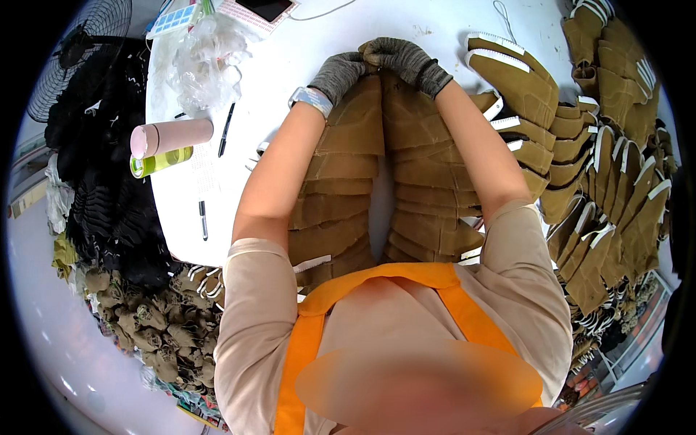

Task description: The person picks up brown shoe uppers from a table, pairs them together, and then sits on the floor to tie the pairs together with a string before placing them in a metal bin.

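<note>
Both my hands wear grey knit gloves and meet at the far end of two overlapping rows of brown suede-like boot uppers. My left hand [339,75] is closed at the tip of the top upper in the left row [351,125]. Beside it, my right hand [403,61] curls over the far end of the right row [420,123], its fingertips touching the left hand's. The gloves partly hide the pinched edge. A narrow gap runs between the rows, which reach back toward my chest.
More brown uppers with white zips [518,80] lie along the right. At left are a pink bottle [174,138], a green container [163,162], pens [203,221], a clear plastic bag [206,65] and a phone [265,9]. Black pieces [109,167] are heaped beyond the white table's left edge [163,217].
</note>
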The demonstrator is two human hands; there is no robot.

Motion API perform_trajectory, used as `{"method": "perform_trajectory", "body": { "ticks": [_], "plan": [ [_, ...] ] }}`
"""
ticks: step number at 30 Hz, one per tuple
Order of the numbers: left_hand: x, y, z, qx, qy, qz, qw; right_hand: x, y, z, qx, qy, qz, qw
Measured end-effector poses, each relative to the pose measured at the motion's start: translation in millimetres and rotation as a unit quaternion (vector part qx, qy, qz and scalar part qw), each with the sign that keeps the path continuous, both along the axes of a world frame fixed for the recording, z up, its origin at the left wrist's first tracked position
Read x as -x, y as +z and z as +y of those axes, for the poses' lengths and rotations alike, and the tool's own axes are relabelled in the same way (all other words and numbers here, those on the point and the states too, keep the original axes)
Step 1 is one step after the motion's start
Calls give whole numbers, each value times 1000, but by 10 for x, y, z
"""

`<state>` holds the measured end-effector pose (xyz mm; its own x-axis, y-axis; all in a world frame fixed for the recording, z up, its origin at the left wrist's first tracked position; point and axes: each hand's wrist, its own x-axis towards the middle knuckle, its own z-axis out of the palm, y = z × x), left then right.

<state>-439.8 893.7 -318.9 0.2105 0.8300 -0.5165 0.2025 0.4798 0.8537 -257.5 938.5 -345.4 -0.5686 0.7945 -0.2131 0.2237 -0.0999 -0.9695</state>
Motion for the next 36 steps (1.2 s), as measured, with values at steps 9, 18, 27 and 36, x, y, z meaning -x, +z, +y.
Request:
{"method": "perform_trajectory", "body": {
  "ticks": [9,18,27,36],
  "plan": [
    [39,-20,9,-17,-39,19,999,213,205,77,-69,-5,-135,988],
    [-13,86,-22,-57,-31,87,994,7,573,85,-358,127,-498,780],
    [305,-211,273,-43,-111,-58,991,336,577,-69,-391,-42,-513,763],
    [413,-118,221,-60,-116,-64,989,265,749,-446,-490,-50,-419,763]
  ]
}}
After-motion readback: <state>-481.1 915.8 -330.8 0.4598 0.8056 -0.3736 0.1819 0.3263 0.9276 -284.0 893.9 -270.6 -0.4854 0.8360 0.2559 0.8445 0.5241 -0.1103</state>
